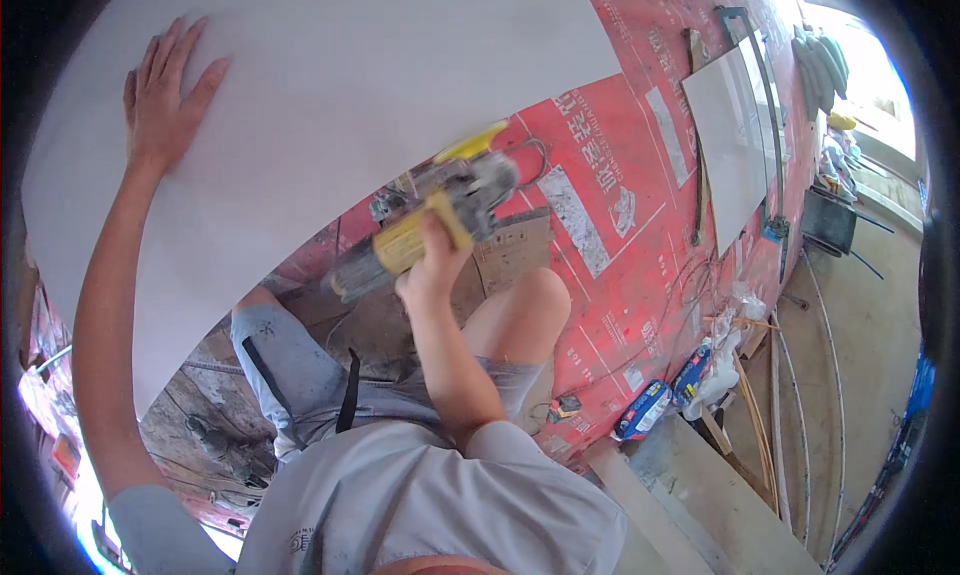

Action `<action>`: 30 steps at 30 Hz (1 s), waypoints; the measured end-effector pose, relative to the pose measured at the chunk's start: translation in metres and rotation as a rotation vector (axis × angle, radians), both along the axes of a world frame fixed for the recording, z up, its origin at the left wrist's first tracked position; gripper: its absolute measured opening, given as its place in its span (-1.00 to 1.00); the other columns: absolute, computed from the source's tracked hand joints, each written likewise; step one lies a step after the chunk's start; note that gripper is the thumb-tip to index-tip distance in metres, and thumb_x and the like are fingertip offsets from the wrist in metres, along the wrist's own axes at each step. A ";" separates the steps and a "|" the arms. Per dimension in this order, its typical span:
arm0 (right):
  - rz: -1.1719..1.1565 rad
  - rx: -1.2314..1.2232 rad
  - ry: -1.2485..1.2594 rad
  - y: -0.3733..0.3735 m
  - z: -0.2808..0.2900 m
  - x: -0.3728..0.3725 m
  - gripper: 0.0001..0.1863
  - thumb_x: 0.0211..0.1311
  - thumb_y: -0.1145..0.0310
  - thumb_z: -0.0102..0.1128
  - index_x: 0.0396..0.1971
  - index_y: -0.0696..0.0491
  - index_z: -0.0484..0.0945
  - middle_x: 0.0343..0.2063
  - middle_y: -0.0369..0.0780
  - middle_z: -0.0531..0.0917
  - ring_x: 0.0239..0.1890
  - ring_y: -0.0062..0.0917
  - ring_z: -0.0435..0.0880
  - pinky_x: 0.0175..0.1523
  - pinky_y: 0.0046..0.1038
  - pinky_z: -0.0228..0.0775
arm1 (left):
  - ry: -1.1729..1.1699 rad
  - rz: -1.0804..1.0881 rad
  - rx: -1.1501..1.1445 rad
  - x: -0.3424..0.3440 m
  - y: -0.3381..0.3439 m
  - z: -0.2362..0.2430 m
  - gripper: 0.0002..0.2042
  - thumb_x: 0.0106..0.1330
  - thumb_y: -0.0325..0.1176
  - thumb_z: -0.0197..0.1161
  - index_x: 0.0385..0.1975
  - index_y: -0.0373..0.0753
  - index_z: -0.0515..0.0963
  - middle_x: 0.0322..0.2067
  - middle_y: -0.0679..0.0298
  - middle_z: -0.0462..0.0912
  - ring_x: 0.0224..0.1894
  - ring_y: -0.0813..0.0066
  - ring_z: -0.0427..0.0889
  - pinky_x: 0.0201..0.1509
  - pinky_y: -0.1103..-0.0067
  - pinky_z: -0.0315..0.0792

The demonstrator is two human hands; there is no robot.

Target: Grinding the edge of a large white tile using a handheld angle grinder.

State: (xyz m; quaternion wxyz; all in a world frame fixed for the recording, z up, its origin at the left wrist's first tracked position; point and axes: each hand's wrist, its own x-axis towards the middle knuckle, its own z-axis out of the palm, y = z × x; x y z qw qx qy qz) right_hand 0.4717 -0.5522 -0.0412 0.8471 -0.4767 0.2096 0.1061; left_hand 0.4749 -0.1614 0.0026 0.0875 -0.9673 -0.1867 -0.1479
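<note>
A person in a grey shirt (pixel 430 505) is leaning over a large white sheet (pixel 330 75), which is lying partly across a red printed covering (pixel 590 345). The left hand (pixel 168 105) is pressing flat on the sheet's left side, fingers spread, grasping nothing. The right hand (pixel 434 263) is clasping a blurred yellow-and-grey power tool (pixel 400 241), which is overlapping the sheet's near edge.

Your left hand (pixel 168 105) presses the white sheet (pixel 340 85); your right hand (pixel 436 260) grips a yellow handheld power tool (pixel 402 239) beside its edge.
</note>
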 end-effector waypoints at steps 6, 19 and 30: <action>0.010 0.008 -0.026 0.003 0.003 -0.001 -0.62 0.22 0.47 0.34 0.04 0.10 0.52 -0.21 -0.23 0.66 -0.23 -0.41 0.71 -0.12 -0.29 0.64 | -0.054 -0.015 -0.007 0.001 0.000 -0.003 -0.31 0.43 0.34 0.01 0.50 0.24 0.24 0.55 0.42 0.15 0.59 0.22 0.06 0.59 -0.01 -0.13; -0.116 -0.087 -0.123 0.006 0.003 0.015 -0.69 0.25 0.47 0.34 -0.03 0.12 0.55 -0.26 -0.24 0.67 -0.37 -0.41 0.73 -0.23 -0.29 0.65 | -0.044 -0.021 0.012 0.001 0.001 -0.004 -0.32 0.44 0.33 0.01 0.50 0.24 0.24 0.56 0.41 0.14 0.59 0.23 0.06 0.60 0.00 -0.14; -0.133 -0.121 -0.100 -0.003 -0.005 0.033 -0.64 0.23 0.46 0.34 0.03 0.09 0.56 -0.13 -0.28 0.65 -0.11 -0.49 0.68 -0.05 -0.35 0.59 | 0.005 -0.043 -0.015 0.000 0.010 -0.002 -0.31 0.45 0.33 -0.01 0.50 0.19 0.25 0.55 0.37 0.15 0.59 0.19 0.06 0.60 -0.01 -0.15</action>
